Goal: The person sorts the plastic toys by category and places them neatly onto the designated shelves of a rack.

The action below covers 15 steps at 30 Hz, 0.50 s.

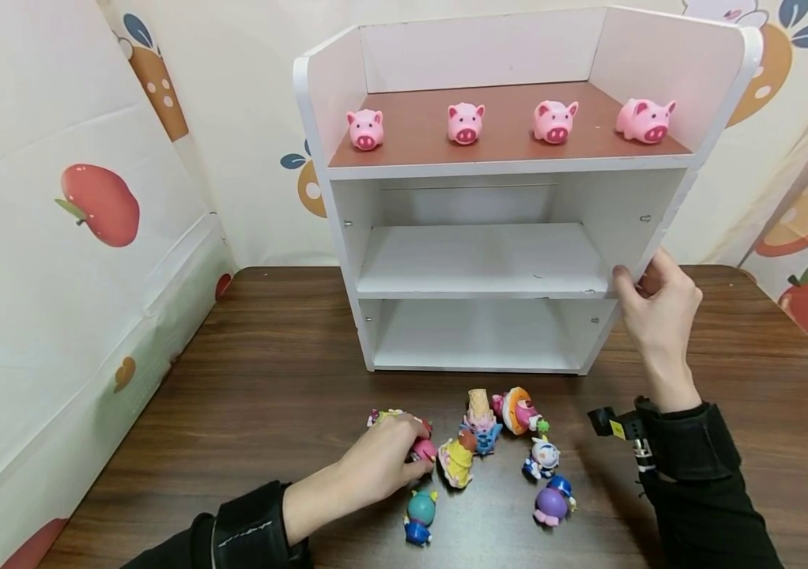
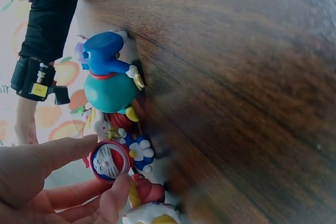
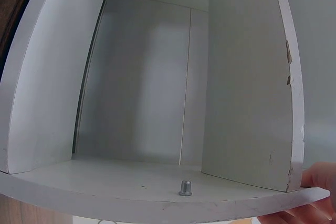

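My left hand (image 1: 386,454) is over the group of toy figurines on the table. Its thumb and fingertips pinch a pink-hooded Doraemon figurine (image 2: 109,162), whose whiskered face shows in the left wrist view. Beside that hand lie a figurine with a teal head and blue body (image 1: 419,518) and one in a yellow dress (image 1: 457,460). With my right hand (image 1: 662,312) I grip the right side panel of the white shelf unit (image 1: 475,164), thumb at its front edge near the middle board. Only part of those fingers (image 3: 310,214) shows in the right wrist view.
Several pink pig figurines (image 1: 465,123) stand in a row on the brown top shelf. In front of the unit lie an ice-cream-cone figurine (image 1: 480,419), an orange-ringed one (image 1: 518,411), a blue-and-white one (image 1: 542,458) and a purple-headed one (image 1: 552,503). A papered wall (image 1: 55,300) borders the wooden table.
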Motion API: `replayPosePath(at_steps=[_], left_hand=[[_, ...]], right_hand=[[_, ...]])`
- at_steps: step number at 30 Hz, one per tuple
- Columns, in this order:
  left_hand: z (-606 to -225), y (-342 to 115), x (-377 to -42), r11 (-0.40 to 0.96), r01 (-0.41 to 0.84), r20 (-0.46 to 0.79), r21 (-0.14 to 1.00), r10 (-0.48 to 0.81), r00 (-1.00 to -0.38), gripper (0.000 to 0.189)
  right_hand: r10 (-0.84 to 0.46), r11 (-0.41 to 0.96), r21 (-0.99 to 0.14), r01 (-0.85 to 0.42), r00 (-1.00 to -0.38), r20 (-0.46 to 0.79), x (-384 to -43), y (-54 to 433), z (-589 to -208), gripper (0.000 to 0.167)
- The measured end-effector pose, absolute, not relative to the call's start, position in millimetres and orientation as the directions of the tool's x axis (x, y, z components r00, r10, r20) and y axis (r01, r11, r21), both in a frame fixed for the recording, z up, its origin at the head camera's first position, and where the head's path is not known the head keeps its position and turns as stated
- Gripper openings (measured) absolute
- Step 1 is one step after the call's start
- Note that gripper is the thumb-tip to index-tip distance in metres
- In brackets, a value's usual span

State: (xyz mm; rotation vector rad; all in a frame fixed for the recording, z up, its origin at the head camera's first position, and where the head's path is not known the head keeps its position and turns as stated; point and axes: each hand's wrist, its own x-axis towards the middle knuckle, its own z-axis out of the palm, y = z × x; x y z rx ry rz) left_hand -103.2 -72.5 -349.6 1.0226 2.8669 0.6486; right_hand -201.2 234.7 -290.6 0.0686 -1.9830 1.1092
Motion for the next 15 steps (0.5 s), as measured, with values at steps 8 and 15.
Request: replayPosePath(at_steps=[8,15], left_hand=[[-347.9,-71.8,-102.4,0.74,0.607,0.091,0.289,0.61,-0.787,0.022],[-348.4,-71.5,-105.0,0.704,0.676,0.07,0.218,0.679,-0.731,0.03]], right_hand=[[0.331,0.606,-0.675,-0.421,-0.639,0.695,-202.1,234.5,-290.3,0.026],[0.331,0.609,-0.675,-0.417,-0.639,0.694,-202.2,234.9,-290.3,0.026]])
